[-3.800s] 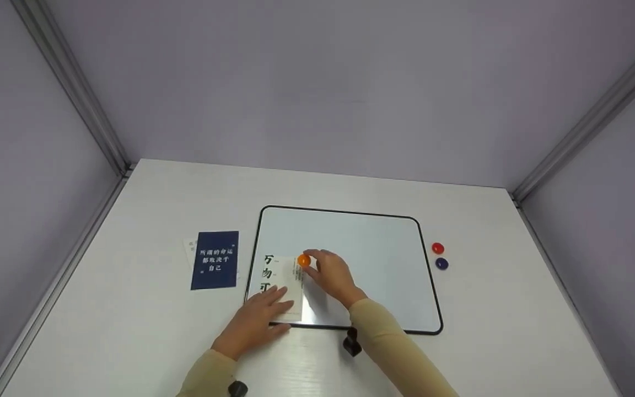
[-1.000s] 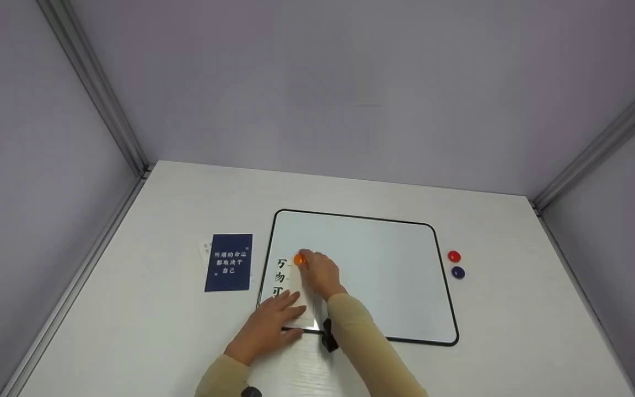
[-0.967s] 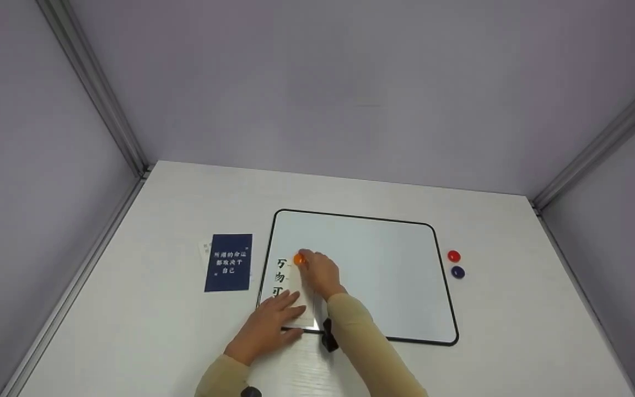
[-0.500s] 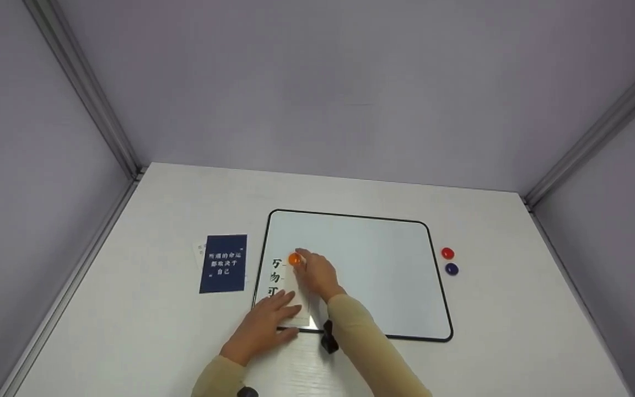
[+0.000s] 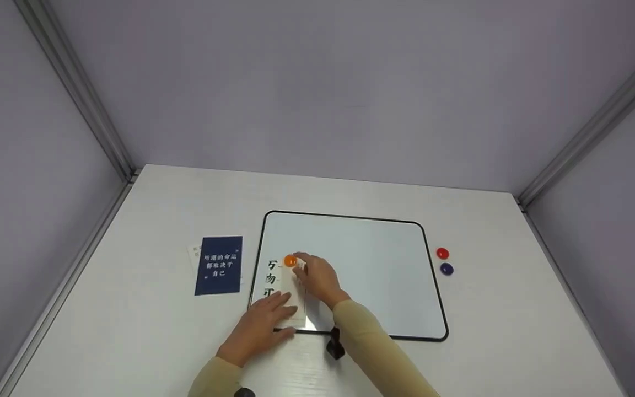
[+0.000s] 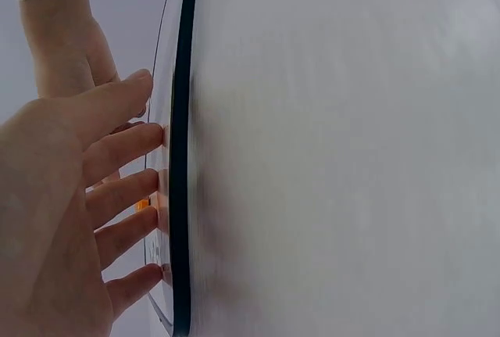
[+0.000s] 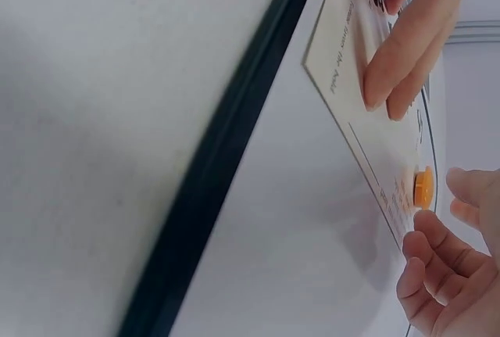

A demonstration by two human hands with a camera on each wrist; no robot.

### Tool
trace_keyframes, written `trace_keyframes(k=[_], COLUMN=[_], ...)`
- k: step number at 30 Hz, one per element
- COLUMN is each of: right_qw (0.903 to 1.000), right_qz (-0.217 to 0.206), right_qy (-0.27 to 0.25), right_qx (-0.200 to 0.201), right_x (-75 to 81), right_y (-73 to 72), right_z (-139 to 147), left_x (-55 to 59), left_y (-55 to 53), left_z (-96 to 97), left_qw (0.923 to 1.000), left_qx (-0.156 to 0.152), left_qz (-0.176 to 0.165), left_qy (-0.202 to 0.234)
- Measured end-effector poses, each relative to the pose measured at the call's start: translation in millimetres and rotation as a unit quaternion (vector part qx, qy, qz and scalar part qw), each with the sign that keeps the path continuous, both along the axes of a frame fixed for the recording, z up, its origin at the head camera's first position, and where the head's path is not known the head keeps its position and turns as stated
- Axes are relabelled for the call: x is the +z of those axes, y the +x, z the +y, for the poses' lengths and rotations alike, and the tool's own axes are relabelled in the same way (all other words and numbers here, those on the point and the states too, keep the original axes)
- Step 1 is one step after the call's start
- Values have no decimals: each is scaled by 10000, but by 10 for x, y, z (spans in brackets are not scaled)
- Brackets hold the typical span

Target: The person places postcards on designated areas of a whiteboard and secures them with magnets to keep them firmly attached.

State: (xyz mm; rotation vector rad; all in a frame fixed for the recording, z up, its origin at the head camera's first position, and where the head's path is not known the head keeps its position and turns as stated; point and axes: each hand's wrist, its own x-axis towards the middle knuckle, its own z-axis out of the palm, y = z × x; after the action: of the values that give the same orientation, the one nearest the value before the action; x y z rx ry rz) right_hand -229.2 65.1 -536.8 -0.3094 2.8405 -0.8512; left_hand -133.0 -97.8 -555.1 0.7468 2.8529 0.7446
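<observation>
A whiteboard (image 5: 372, 264) with a dark rim lies on the table. On its left part rests a cream card (image 5: 300, 316) with large dark characters. An orange round magnet (image 5: 290, 260) sits at the card's far end. My left hand (image 5: 259, 322) rests on the near part of the card with its fingers spread and straight, covering some of the writing. Right beside the magnet is my right hand (image 5: 320, 278). In the right wrist view a small gap shows between the magnet (image 7: 423, 188) and the loosely bent fingers (image 7: 441, 251) and thumb of that hand.
Left of the board lies a dark blue card (image 5: 219, 266) with white characters, partly over a pale card (image 5: 193, 256). A red magnet (image 5: 442, 253) and a dark blue magnet (image 5: 447, 269) lie right of the board. Walls stand behind and at both sides.
Earlier my right hand held the orange magnet, brought it left onto the card and pressed there; now its fingers have come away from it. My left hand stays on the card.
</observation>
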Motion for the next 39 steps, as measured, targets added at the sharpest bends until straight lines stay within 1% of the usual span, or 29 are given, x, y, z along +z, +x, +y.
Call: trace_keyframes(k=[5, 12, 16, 21, 28, 31, 35, 37, 39], right_qw=[9996, 9986, 9979, 9972, 9957, 9949, 9945, 9938, 9930], right_qz=[203, 356, 450, 570, 692, 781, 771, 786, 828], right_qy=[50, 155, 183, 33, -82, -69, -87, -149, -228], right_qx=[182, 349, 433, 482, 603, 643, 708, 768, 813], right_x=[28, 54, 70, 105, 185, 190, 169, 157, 149], right_y=[42, 100, 141, 198, 293, 339, 413, 453, 494], right_z=[68, 133, 180, 254, 352, 396, 453, 484, 517], left_x=[-5, -9, -11, -8, 2, 5, 9, 15, 26], left_y=[-18, -58, -65, -64, -64, -55, -42, -41, -43], left_z=[15, 27, 41, 62, 88, 101, 101, 93, 83], left_qw=[9999, 9988, 9986, 9981, 9963, 9954, 9933, 9929, 9934], left_qx=[24, 82, 125, 163, 166, 200, 204, 257, 363], left_qz=[126, 406, 450, 547, 793, 886, 1109, 1144, 1088], left_qy=[-17, -243, -241, -231, -274, -292, -262, -202, -96])
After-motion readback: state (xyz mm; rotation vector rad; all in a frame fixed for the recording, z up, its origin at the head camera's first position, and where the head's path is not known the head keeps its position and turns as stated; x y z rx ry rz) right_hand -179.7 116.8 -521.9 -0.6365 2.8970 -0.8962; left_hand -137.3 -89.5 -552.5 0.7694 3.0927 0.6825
